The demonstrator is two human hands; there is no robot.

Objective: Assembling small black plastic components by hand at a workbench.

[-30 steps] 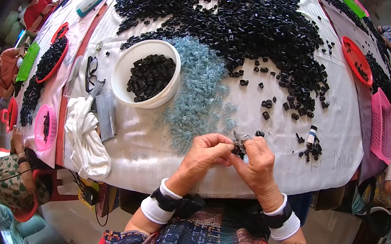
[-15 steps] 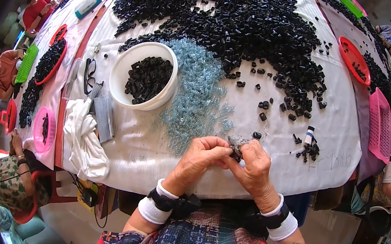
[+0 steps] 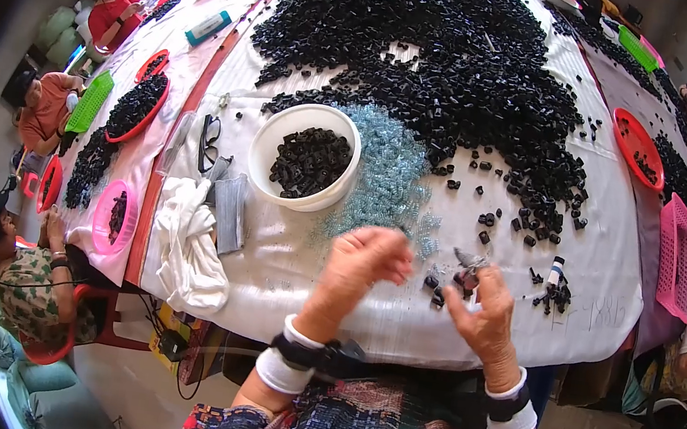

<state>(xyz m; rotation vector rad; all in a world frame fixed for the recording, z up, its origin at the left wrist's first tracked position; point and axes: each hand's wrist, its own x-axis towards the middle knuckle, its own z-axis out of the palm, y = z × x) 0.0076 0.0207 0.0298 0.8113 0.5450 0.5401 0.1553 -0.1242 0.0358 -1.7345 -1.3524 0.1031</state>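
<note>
My left hand is raised over the white table, just in front of a pile of small clear-blue rings. Its fingers curl to the right and are smeared by motion. My right hand has its thumb apart and its index finger bent against a small grey, pointed piece, too blurred to name. Beneath those fingers are several small black parts, some lying on the cloth. Left of the rings stands a white bowl partly filled with black parts.
A large heap of black parts spreads across the far table. Glasses and a white cloth lie at left. A white-capped bottle stands at right. Red trays and pink baskets line neighbouring tables, where several people sit.
My hands have come apart, the left lifting away up and left. Several black parts now show loose by my right hand. The whole view has shifted.
</note>
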